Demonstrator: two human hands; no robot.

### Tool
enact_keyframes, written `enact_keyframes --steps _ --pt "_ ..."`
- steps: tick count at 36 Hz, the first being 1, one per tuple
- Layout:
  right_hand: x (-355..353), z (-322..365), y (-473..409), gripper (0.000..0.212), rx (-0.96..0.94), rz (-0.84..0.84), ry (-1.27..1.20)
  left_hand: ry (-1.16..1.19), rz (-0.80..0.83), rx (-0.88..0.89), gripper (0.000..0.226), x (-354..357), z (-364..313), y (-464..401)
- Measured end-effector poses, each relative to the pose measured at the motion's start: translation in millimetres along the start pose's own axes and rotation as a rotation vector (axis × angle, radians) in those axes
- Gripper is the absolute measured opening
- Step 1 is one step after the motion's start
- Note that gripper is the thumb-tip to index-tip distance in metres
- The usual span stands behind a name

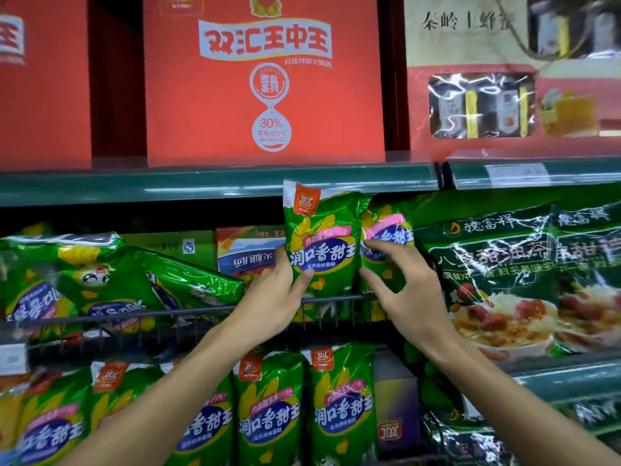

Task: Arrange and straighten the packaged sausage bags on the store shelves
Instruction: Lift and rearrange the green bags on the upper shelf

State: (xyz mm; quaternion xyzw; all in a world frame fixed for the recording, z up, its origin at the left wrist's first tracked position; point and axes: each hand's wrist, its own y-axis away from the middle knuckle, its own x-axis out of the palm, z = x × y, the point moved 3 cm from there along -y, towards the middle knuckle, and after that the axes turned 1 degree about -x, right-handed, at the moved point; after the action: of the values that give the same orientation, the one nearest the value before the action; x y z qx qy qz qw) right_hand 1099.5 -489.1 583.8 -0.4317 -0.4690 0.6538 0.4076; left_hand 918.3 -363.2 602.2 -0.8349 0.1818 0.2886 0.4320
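Observation:
A green corn-sausage bag (319,237) stands upright on the middle shelf behind a wire rail (339,299). My left hand (279,297) grips its lower left edge, thumb across the front. Just right of it a second green bag (386,227) leans behind the first. My right hand (403,284) touches that bag with spread fingers, fingertips on its front and lower edge. Further left, several green bags (100,280) lie tumbled on their sides on the same shelf. On the shelf below, a row of like bags (339,408) stands upright.
Big red cartons (262,82) fill the top shelf above the green shelf edge (201,185). Dark green rice-dish packs (504,274) stand to the right of the bags. A blue and red box (248,253) sits behind, between the tumbled bags and the held one.

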Motion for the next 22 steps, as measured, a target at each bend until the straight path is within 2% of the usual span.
enact_keyframes --steps 3,9,15,18,22 --pt "-1 -4 3 0.044 -0.009 0.053 0.032 -0.076 -0.004 -0.067 0.070 2 0 -2" --pt "8 4 8 0.052 -0.148 0.244 0.202 -0.122 0.071 -0.230 0.077 0 0 -25" --pt "14 4 16 0.058 -0.174 0.313 0.338 -0.166 0.054 -0.229 0.073 5 11 -23" --pt "16 5 18 0.062 -0.183 0.337 0.330 -0.129 0.034 -0.211 0.072 7 14 -28" --pt "17 3 17 0.065 -0.165 0.328 0.267 -0.078 -0.072 -0.156 0.075 7 14 -28"
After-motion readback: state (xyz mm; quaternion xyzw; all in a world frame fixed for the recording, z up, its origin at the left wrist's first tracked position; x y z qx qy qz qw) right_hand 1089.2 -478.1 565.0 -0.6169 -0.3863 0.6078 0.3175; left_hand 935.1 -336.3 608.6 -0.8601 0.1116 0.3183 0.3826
